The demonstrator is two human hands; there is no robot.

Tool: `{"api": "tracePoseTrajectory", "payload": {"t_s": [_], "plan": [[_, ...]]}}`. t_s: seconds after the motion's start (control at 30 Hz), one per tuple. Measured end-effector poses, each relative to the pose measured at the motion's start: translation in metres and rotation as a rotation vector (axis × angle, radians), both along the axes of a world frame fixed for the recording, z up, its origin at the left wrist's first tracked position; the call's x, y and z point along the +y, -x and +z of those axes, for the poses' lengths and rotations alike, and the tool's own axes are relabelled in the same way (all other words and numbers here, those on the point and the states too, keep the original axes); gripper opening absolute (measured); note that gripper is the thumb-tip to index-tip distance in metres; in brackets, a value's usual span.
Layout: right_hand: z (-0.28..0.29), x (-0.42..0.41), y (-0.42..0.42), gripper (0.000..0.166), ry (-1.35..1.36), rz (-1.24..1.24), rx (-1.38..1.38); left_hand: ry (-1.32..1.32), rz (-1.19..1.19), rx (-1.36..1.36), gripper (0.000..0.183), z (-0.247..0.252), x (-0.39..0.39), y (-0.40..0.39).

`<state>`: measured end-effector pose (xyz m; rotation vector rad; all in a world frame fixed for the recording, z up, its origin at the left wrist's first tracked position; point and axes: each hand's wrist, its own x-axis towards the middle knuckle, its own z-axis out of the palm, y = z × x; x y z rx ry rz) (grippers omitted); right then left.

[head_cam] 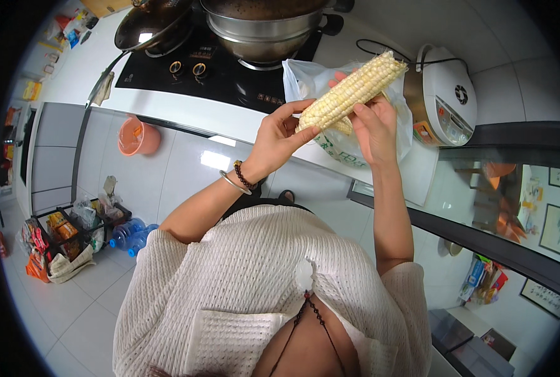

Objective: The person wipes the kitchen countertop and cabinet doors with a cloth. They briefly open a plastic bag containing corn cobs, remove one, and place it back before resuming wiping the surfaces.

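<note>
A husked ear of pale yellow corn (pixel 353 92) is held slantwise above the counter, its ragged end with some silk pointing up to the right. My left hand (pixel 280 134) grips the lower end between thumb and fingers. Around the upper half, my right hand (pixel 376 125) supports the ear, thumb in front and fingertips showing behind it. Beneath both hands lies a white plastic bag (pixel 393 151) with green print. Part of another ear of corn (pixel 341 125) shows at the bag, mostly hidden behind the held one.
A black cooktop (pixel 242 89) carries a lidded wok (pixel 152 26) and a steel steamer pot (pixel 266 37). To the right stands a rice cooker (pixel 442 99) with its cord. A pink bucket (pixel 138 136), a rack of packages (pixel 72 231) and blue water jugs (pixel 131 233) are on the floor.
</note>
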<state>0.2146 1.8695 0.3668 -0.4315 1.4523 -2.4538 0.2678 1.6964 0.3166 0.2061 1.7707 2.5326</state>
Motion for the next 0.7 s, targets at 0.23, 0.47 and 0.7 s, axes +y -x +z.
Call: {"api": "tracePoseTrajectory", "payload": {"t_s": [0.23,0.47,0.7], "plan": [[0.003,-0.003,0.000,0.063,-0.005,0.019,0.004,0.043,0.053,0.097,0.047,0.000,0.000,0.004],[-0.005,-0.002,0.002,0.072,-0.030,0.039,-0.027,0.275,0.228,0.212,0.049,-0.001,-0.004,0.002],[-0.012,0.002,0.006,0.070,0.043,0.085,-0.055,0.593,0.450,0.424,0.047,0.011,-0.009,0.003]]}}
